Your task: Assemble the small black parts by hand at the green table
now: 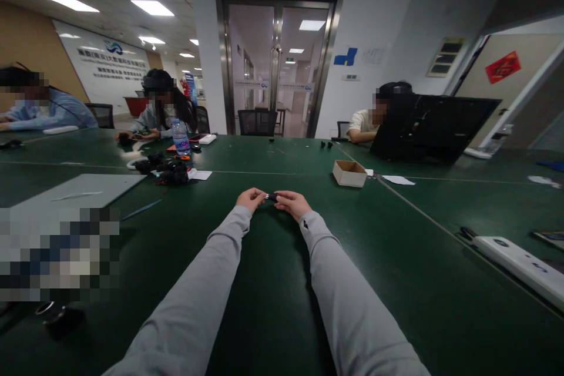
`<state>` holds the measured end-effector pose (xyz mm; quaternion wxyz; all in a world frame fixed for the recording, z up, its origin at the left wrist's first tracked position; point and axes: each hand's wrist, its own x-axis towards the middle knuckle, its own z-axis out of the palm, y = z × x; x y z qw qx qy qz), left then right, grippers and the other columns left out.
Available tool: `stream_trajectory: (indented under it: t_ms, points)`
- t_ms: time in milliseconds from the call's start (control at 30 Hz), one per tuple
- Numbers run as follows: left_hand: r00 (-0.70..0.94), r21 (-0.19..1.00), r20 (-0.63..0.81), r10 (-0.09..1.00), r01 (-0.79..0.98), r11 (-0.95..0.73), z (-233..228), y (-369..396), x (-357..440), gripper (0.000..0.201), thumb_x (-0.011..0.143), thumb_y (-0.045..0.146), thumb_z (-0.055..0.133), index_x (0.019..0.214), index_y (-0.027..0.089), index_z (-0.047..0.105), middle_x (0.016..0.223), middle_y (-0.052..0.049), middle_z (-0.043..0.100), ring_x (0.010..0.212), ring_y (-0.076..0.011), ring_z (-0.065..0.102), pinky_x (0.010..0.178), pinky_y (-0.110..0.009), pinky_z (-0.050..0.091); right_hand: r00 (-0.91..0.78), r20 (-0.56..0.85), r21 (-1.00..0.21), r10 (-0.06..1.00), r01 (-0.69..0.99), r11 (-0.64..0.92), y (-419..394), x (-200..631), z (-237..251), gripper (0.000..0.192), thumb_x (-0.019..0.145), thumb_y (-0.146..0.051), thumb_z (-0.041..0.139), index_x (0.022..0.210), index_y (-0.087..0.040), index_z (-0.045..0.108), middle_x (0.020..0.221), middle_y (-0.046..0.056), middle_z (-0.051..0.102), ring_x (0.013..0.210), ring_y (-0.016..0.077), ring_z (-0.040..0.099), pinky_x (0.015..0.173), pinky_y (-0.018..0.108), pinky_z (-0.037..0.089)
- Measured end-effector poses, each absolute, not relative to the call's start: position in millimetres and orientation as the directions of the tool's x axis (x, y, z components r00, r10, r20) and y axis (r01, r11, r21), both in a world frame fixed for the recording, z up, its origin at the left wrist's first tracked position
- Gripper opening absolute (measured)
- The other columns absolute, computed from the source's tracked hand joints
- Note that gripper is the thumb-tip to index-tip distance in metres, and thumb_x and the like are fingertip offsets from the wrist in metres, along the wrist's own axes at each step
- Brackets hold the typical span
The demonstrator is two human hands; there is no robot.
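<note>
— So where's the small black part?
— Between both hands, long axis running left to right above the worktop.
— Grip?
— Left hand and right hand each pinch one end, fingertips closed; neither is nearer.

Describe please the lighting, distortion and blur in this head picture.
Head view: ceiling panels glare white, the green table stays dim; wide lens bends the edges and stretches the sleeves; the small black part between left hand and right hand lacks detail.
</note>
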<state>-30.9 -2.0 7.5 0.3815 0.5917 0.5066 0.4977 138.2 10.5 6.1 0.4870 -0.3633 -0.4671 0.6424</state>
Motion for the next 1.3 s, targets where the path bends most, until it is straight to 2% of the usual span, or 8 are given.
stream_trajectory:
  t_ms: [267, 600, 867, 1100, 1300]
  points:
    - [-0.014, 0.935, 0.180, 0.984, 0.312, -0.166, 0, 4, -34, 0.037, 0.065, 0.052, 0.055, 0.059, 0.016, 0.052, 0.049, 0.001, 0.054, 0.044, -0.0091, 0.045, 0.046, -0.022, 0.037, -0.312, 0.020, -0.949, 0.950, -0.306, -0.080, 12, 140, 4, 0.024, 0.063, -0.005, 0.067, 0.085, -0.013, 0.065, 0.076, 0.004, 0.066, 0.057, 0.0095, 0.063, 0.058, 0.019, 0.054]
    - [-0.015, 0.882, 0.153, 0.988, 0.452, -0.130, 1, 4, -36, 0.049, 0.068, 0.062, 0.045, 0.057, 0.016, 0.059, 0.046, 0.000, 0.053, 0.043, -0.0102, 0.045, 0.047, -0.023, 0.035, -0.323, 0.035, -0.950, 0.946, -0.306, -0.070, 10, 140, 4, 0.028, 0.062, -0.004, 0.066, 0.087, -0.015, 0.066, 0.084, 0.004, 0.065, 0.062, 0.0101, 0.063, 0.063, 0.022, 0.054]
    - [-0.013, 0.869, 0.174, 0.985, 0.472, -0.147, 0, 4, -34, 0.049, 0.069, 0.062, 0.043, 0.060, 0.016, 0.058, 0.049, 0.000, 0.055, 0.045, -0.0104, 0.046, 0.048, -0.022, 0.034, -0.323, 0.037, -0.946, 0.946, -0.317, -0.072, 12, 141, 3, 0.030, 0.060, -0.004, 0.067, 0.087, -0.016, 0.066, 0.085, 0.004, 0.065, 0.063, 0.0100, 0.063, 0.062, 0.021, 0.054]
    - [-0.078, 0.843, 0.148, 0.986, 0.532, -0.085, 10, -5, -32, 0.053, 0.072, 0.064, 0.035, 0.053, 0.018, 0.052, 0.044, 0.002, 0.047, 0.043, -0.0110, 0.043, 0.048, -0.024, 0.032, -0.349, 0.052, -0.952, 0.936, -0.300, -0.059, 11, 140, 3, 0.033, 0.059, -0.006, 0.069, 0.090, -0.017, 0.066, 0.088, 0.004, 0.065, 0.065, 0.0108, 0.063, 0.062, 0.021, 0.054]
    - [-0.085, 0.810, 0.124, 0.989, 0.584, -0.051, 17, -9, -30, 0.052, 0.075, 0.061, 0.030, 0.053, 0.019, 0.051, 0.044, 0.001, 0.047, 0.045, -0.0125, 0.045, 0.049, -0.025, 0.032, -0.358, 0.087, -0.959, 0.930, -0.282, -0.019, 12, 140, 1, 0.038, 0.059, -0.010, 0.070, 0.095, -0.017, 0.064, 0.090, 0.006, 0.064, 0.064, 0.0106, 0.063, 0.062, 0.022, 0.054]
